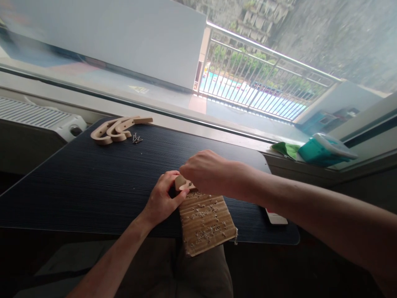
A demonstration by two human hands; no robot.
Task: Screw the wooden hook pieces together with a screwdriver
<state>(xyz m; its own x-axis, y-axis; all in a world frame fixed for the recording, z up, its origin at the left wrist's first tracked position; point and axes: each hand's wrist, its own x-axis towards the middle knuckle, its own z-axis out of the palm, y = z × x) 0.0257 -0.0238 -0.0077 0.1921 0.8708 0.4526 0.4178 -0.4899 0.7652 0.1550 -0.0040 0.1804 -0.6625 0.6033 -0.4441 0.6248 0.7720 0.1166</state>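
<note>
My left hand is closed around the near end of a pale wooden piece, thumb and fingers on either side of it. The piece rests at the far end of a brown cardboard pad full of small punched holes. My right hand is a fist directly over the wooden piece. Its fingers face away from me, so whatever they grip is hidden. Farther back on the left lie several curved wooden hooks with drilled holes, and beside them a small pile of screws.
The pad overhangs the front edge of the dark table. A white card-like item lies under my right forearm. On the windowsill stand a teal container and a green cloth-like item. A radiator is at the left.
</note>
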